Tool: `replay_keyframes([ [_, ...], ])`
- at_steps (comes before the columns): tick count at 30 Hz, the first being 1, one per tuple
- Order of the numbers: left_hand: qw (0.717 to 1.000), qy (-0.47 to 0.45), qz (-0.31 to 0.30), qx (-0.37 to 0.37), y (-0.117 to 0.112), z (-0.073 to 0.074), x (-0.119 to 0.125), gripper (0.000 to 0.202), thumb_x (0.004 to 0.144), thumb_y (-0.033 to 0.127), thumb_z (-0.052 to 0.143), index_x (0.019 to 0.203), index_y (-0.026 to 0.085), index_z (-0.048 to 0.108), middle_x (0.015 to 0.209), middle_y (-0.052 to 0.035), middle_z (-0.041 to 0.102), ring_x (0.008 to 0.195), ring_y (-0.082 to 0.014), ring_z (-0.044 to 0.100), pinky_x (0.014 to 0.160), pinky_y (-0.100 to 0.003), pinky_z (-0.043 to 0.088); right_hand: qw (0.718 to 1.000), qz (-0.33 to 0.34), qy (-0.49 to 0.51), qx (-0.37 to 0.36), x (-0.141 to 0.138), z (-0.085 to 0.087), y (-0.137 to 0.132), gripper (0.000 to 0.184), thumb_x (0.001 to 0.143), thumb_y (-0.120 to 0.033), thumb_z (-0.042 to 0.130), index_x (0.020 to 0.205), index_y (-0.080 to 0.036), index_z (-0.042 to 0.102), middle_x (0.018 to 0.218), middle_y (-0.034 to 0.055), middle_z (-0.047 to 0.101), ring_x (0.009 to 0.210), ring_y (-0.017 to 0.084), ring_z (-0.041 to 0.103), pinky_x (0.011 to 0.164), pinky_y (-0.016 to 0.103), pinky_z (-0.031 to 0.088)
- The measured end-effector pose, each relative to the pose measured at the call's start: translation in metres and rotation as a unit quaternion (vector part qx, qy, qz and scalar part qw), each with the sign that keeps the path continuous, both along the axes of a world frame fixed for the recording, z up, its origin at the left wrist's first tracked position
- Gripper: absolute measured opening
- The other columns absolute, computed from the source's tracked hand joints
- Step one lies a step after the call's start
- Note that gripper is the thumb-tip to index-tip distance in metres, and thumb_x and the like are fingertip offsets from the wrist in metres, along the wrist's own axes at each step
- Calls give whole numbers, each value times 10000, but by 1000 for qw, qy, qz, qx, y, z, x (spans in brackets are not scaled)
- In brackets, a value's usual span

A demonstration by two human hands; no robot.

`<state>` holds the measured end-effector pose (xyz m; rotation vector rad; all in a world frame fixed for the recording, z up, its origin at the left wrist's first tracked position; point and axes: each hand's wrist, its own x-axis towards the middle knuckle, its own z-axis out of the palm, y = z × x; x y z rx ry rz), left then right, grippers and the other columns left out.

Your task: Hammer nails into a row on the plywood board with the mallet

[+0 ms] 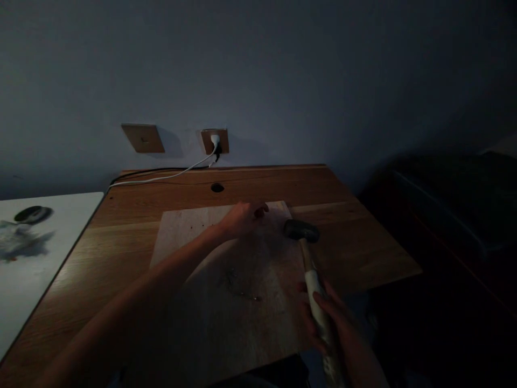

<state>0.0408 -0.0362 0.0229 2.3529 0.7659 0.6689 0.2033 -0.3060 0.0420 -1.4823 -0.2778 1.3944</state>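
Note:
My right hand [329,318] is wrapped round the pale handle of a hammer [322,315]. Its dark head hangs over the right edge of a light wooden board [181,231]. Toward the far edge of that board, my left hand [245,216] rests with its fingers curled together; what they pinch, if anything, is too dark and small to make out. Several small thin metal pieces [242,294], perhaps nails, lie loose on the board nearer to me. A few tiny dark spots [202,226] mark the board left of my left hand.
Under the board is a wooden table [121,215] with a round cable hole [217,187]. A white cable [169,177] runs from the wall socket [215,141] along the back edge. On the left, a white table [24,302] holds a dark round object [32,214] and a crumpled plastic bag [20,240].

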Motion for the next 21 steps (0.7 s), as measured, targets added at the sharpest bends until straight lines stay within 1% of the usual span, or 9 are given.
replay_keyframes([
  [3, 1000, 11, 5, -6, 1, -3, 14, 268, 818, 38, 662, 1040, 167, 738, 936, -60, 781, 837, -197, 731, 786, -295, 571, 1000, 1, 30, 4, 4, -8, -3, 547, 769, -588, 849, 1114, -207, 663, 562, -57, 638, 377, 74, 498, 339, 134, 354],
  [5, 999, 28, 16, 0, 1, -4, 19, 265, 792, 23, 662, 992, 176, 745, 924, -53, 782, 827, -202, 728, 782, -296, 566, 999, 3, 34, 8, 6, -14, -4, 549, 774, -593, 841, 1125, -214, 656, 536, -71, 618, 341, 66, 461, 326, 134, 345],
  [7, 999, 41, 23, 3, 2, -4, 21, 252, 790, 23, 654, 962, 179, 752, 903, -51, 781, 808, -206, 724, 767, -296, 560, 999, -2, 30, 16, 8, -19, -4, 566, 769, -568, 853, 1169, -227, 643, 537, -77, 619, 340, 74, 466, 318, 134, 345],
  [9, 999, 41, 22, 8, 2, -6, 21, 248, 805, 28, 638, 964, 177, 757, 897, -53, 781, 793, -205, 721, 757, -297, 556, 999, -2, 39, 26, 11, -24, -3, 528, 778, -547, 851, 1148, -229, 649, 533, -77, 611, 348, 79, 469, 317, 134, 344],
  [11, 999, 30, 18, 16, 2, -9, 21, 261, 814, 24, 625, 978, 175, 760, 902, -54, 782, 794, -202, 721, 763, -298, 556, 995, 37, 79, 40, 15, -27, 0, 453, 810, -555, 815, 1079, -220, 672, 500, -83, 564, 330, 76, 439, 311, 138, 330],
  [13, 999, 15, 22, 23, 2, -14, 21, 270, 811, 17, 625, 988, 174, 758, 913, -55, 784, 813, -203, 726, 775, -299, 557, 983, 97, 147, 57, 21, -29, 5, 426, 825, -560, 797, 1051, -214, 695, 501, -87, 543, 307, 59, 384, 300, 138, 309],
  [15, 999, 0, 35, 24, 1, -18, 21, 266, 805, 17, 640, 988, 173, 753, 930, -58, 785, 844, -208, 731, 788, -302, 560, 962, 138, 219, 83, 27, -30, 10, 444, 805, -543, 829, 1090, -224, 709, 572, -82, 596, 299, 33, 320, 282, 130, 297],
  [18, 999, -9, 49, 19, 1, -21, 21, 241, 800, 27, 661, 970, 177, 743, 928, -52, 780, 835, -202, 727, 787, -302, 564, 937, 133, 298, 127, 31, -29, 12, 425, 831, -487, 843, 1163, -255, 712, 743, -67, 688, 309, -2, 236, 268, 111, 313],
  [21, 999, -9, 43, 17, 2, -21, 21, 226, 800, 27, 664, 949, 179, 739, 893, -41, 768, 806, -192, 713, 778, -296, 557, 922, 120, 337, 149, 34, -30, 9, 316, 925, -442, 766, 1173, -250, 733, 759, -72, 659, 315, -13, 166, 249, 84, 284],
])
